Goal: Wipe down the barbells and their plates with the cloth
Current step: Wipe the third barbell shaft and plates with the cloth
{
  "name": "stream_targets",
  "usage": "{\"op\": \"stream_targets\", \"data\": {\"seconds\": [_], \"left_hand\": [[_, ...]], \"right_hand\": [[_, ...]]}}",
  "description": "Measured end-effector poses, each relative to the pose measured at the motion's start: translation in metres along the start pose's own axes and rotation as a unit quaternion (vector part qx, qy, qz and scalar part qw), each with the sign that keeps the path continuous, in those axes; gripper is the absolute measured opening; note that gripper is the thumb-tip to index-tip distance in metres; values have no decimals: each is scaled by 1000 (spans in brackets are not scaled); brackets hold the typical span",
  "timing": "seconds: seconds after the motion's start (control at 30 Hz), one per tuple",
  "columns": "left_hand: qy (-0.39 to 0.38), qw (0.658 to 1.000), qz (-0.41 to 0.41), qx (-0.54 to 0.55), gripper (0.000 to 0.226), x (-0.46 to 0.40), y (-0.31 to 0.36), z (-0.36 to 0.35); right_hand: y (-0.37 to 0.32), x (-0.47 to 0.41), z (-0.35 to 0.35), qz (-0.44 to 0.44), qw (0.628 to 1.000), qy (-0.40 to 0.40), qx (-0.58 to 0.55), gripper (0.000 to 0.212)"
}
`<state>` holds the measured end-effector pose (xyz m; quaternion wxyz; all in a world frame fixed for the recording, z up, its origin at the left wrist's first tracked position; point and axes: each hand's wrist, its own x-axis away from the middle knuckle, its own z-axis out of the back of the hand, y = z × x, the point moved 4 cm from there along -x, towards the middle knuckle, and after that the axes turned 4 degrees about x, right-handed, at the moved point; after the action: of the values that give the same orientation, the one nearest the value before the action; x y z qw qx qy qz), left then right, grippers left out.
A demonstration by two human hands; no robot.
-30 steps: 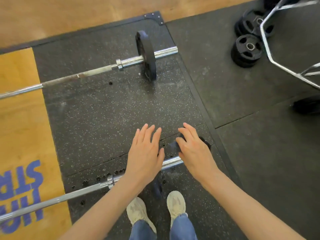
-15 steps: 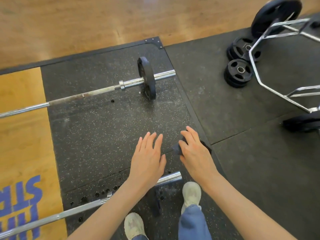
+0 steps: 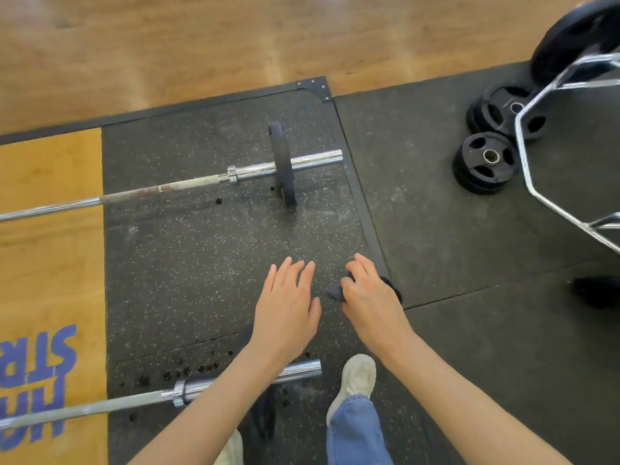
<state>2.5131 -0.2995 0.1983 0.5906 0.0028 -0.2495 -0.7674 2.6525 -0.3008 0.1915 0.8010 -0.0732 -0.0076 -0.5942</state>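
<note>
Two barbells lie across the speckled rubber mat. The far barbell (image 3: 174, 186) carries one upright black plate (image 3: 283, 164) on its chrome sleeve. The near barbell (image 3: 188, 389) lies below my forearms, and a black plate (image 3: 265, 416) on it is mostly hidden under my left arm. My right hand (image 3: 370, 297) grips a dark cloth (image 3: 335, 292) bunched under its fingers, above the mat between the two bars. My left hand (image 3: 287, 305) hovers beside it, fingers straight and together, holding nothing.
Loose black plates (image 3: 484, 162) are stacked on the dark mat at right, next to a chrome hex bar (image 3: 536, 199) loaded with a large plate (image 3: 570, 35). Wooden floor lies beyond the platform. My right foot (image 3: 357, 377) is stepping past the near bar's end.
I have moved forward over the near barbell; my right foot stepped past its end. Both hands shifted toward the far barbell, the right one still gripping the cloth.
</note>
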Motion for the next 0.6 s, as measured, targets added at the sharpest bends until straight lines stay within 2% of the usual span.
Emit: {"op": "stream_targets", "data": {"seconds": [0.3, 0.6], "left_hand": [[15, 999, 4, -43, 57, -56, 68, 4], [59, 996, 11, -64, 58, -89, 65, 41]], "right_hand": [[82, -18, 37, 58, 997, 54, 1, 58], [105, -54, 51, 81, 994, 75, 8, 57]]}}
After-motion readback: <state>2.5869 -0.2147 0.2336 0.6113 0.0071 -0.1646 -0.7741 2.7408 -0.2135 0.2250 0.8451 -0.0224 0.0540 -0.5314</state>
